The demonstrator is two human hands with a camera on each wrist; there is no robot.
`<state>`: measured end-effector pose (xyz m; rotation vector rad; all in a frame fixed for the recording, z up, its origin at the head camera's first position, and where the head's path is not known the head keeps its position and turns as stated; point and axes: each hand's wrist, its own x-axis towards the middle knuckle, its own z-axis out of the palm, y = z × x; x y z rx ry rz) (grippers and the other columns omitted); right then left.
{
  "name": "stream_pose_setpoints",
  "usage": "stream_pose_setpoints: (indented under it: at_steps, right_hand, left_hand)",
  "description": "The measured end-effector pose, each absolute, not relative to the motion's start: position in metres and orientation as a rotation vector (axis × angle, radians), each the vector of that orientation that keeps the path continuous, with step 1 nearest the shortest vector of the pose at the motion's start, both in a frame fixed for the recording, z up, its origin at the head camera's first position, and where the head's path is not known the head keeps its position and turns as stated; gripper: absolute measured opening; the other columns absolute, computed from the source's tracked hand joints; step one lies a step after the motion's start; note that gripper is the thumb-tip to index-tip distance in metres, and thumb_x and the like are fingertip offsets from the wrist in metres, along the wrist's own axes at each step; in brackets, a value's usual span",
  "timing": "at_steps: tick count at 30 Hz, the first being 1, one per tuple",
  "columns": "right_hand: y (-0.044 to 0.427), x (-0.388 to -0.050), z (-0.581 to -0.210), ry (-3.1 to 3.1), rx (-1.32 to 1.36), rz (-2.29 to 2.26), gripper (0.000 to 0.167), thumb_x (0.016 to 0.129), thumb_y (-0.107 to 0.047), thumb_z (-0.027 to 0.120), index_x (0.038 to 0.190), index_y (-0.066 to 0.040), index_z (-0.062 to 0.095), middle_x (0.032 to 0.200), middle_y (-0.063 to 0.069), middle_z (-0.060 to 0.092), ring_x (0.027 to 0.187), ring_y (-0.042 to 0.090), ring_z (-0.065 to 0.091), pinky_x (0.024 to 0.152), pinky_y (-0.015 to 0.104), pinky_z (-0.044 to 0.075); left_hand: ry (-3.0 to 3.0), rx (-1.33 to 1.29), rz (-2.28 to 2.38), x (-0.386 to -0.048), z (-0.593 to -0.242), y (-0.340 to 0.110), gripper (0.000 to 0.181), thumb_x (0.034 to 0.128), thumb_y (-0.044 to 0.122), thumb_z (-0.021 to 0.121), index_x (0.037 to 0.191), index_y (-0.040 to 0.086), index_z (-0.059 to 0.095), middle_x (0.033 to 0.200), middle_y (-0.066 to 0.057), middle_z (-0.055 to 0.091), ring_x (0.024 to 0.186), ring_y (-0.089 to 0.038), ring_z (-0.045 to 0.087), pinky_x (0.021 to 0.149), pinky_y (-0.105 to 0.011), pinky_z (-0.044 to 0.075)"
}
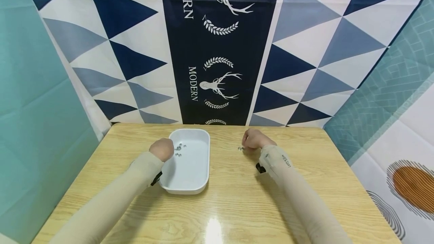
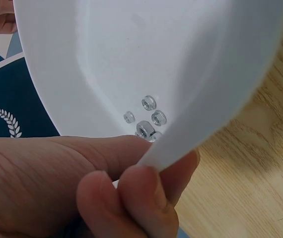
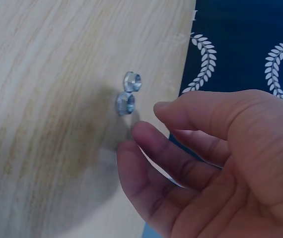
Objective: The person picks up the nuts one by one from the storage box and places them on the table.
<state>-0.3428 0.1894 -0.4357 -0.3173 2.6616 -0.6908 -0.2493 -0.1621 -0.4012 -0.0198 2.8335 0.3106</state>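
A white plastic tray point(image 1: 191, 168) stands left of the table's middle. My left hand point(image 1: 162, 149) grips its left rim, with thumb and fingers on either side of the wall, as the left wrist view shows. Inside the tray lie several small silver nuts; one larger nut point(image 2: 144, 129) sits among them. On the table, two flanged metal nuts lie against each other: an upper nut point(image 3: 132, 82) and a lower nut point(image 3: 125, 103). Just beside them is my right hand point(image 3: 206, 148), its thumb and fingertips apart with nothing between them.
The wooden table point(image 1: 237, 206) ends at the back against a patterned cloth point(image 1: 217, 48) with deer heads and triangles. A teal sheet point(image 1: 44, 104) hangs along the left side. More patterned cloth point(image 1: 383, 116) borders the right.
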Motion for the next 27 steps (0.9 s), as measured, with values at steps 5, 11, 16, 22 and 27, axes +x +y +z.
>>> stream_pose_setpoints:
  at_steps: [5,11,16,22,27]
  right_hand:
    - [0.186,-0.344,-0.429,2.650,-0.344,-0.743,0.012,0.092,-0.006,0.064,0.103,-0.001,0.063,0.077,0.006,0.060,0.056,0.012,0.049,0.056,0.026,0.045]
    - [0.180,-0.343,-0.422,2.673,-0.366,-0.731,0.023,0.093,-0.009,0.063,0.114,0.001,0.060,0.088,0.009,0.060,0.055,0.012,0.050,0.058,0.027,0.048]
    - [0.175,-0.341,-0.419,2.672,-0.395,-0.725,0.025,0.095,-0.011,0.063,0.116,0.001,0.060,0.082,0.006,0.059,0.056,0.013,0.051,0.059,0.027,0.046]
    - [0.167,-0.340,-0.418,2.656,-0.426,-0.774,0.023,0.095,-0.011,0.063,0.114,0.001,0.062,0.068,0.001,0.056,0.053,0.011,0.050,0.058,0.027,0.046]
    - [0.159,-0.337,-0.414,2.649,-0.420,-0.777,0.019,0.095,-0.010,0.064,0.111,-0.001,0.062,0.073,0.002,0.055,0.054,0.011,0.050,0.058,0.027,0.046]
  left_hand:
    - [2.838,-0.013,0.295,-0.248,-0.399,-0.161,0.028,0.1041,0.000,0.042,0.111,-0.011,0.067,0.077,-0.011,0.061,0.067,-0.019,0.060,0.059,-0.029,0.055]
    - [2.833,-0.029,0.308,-0.249,-0.399,-0.160,0.028,0.1046,0.001,0.043,0.113,-0.011,0.066,0.077,-0.011,0.062,0.066,-0.019,0.060,0.058,-0.028,0.053]
    - [2.838,-0.035,0.280,-0.250,-0.401,-0.160,0.028,0.1044,0.002,0.043,0.111,-0.010,0.067,0.075,-0.010,0.061,0.065,-0.018,0.059,0.056,-0.028,0.053]
    - [2.865,-0.039,0.231,-0.250,-0.403,-0.159,0.028,0.1045,0.003,0.044,0.111,-0.010,0.068,0.072,-0.010,0.061,0.062,-0.017,0.060,0.054,-0.029,0.054]
    - [2.867,-0.056,0.234,-0.249,-0.403,-0.158,0.029,0.1050,0.004,0.044,0.113,-0.010,0.068,0.071,-0.009,0.061,0.060,-0.017,0.059,0.053,-0.028,0.053]
